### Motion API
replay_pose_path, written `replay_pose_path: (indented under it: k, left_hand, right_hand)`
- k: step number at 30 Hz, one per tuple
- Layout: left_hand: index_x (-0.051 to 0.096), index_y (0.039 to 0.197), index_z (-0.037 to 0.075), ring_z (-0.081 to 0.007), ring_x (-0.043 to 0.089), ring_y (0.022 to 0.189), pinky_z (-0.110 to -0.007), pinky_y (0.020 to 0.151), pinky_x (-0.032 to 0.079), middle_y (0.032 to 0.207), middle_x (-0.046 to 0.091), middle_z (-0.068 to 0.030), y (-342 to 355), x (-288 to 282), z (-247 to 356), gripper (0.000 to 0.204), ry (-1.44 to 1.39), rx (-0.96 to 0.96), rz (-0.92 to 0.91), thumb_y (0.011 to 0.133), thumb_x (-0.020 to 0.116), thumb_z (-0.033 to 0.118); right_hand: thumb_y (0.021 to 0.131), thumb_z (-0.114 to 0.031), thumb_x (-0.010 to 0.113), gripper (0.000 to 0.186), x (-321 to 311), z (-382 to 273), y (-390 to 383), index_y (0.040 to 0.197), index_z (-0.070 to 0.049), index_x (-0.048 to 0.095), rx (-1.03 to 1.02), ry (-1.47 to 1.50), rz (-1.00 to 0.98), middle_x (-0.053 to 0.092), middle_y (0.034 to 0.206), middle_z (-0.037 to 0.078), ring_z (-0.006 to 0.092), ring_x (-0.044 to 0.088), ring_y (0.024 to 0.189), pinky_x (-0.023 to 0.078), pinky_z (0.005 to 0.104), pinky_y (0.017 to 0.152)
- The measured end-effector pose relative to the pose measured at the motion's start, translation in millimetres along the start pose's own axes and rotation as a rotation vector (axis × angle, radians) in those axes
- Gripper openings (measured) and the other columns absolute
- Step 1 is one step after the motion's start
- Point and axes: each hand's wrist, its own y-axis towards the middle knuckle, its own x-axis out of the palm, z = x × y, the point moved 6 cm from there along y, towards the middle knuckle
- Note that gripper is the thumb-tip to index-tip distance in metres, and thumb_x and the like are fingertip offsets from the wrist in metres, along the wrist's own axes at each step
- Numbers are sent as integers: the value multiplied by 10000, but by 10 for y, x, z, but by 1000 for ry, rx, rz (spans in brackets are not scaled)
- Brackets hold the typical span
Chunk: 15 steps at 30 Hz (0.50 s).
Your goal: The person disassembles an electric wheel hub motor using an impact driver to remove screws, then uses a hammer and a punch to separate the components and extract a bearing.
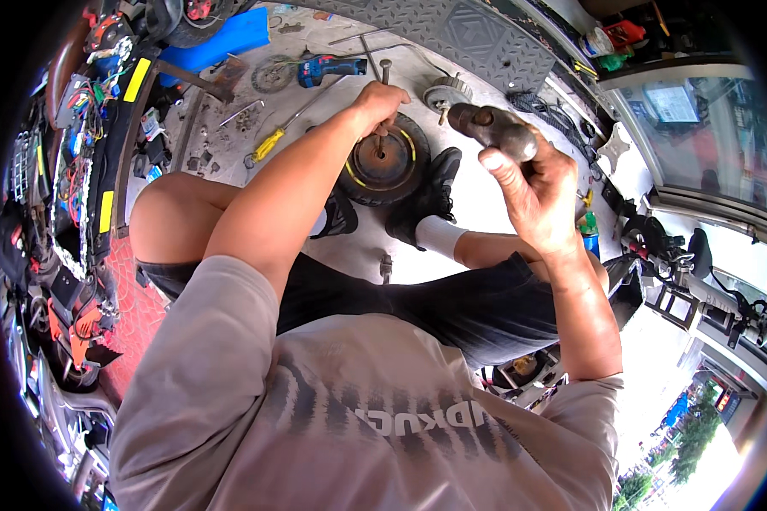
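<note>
My left hand (381, 106) is closed around an upright metal rod (386, 73) with a flared top. The rod's lower part runs down toward the rusty hub of a small wheel (368, 168), but the fingers partly hide it. This wheel has a black tyre with yellow marks and lies flat on the floor between my feet. Raised to the right of the wheel, my right hand (544, 200) grips a hammer (496, 132) with a rounded metal head. The hammer is apart from the rod, and most of its handle is hidden.
Beyond the wheel lie a blue power drill (332, 70), a toothed disc (274, 75) and a round metal part (447, 92). A yellow-handled screwdriver (270, 145) rests at left. Wires and parts crowd the left side. A glass-fronted cabinet (699, 128) stands at right.
</note>
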Motion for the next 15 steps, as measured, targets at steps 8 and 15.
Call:
replay_pose_path:
  k: [8,15]
  left_hand:
    - [676,858,62,-211,584,626,-458,534,504,713,610,-66,197,127,-32,239,14,-64,106,880,646,299]
    - [696,856,11,-263,643,707,-445,549,532,792,663,-87,202,174,-39,291,107,-69,152,850,662,300]
  right_hand:
    - [1034,-437,661,425,-168,-63,895,1179,-45,744,165,-4,-46,618,680,36,99,559,652,486,306,621]
    - [1023,-550,618,543,-57,-341,1718,1162,-37,730,30,33,88,726,794,134,270,689,719,530,413,676]
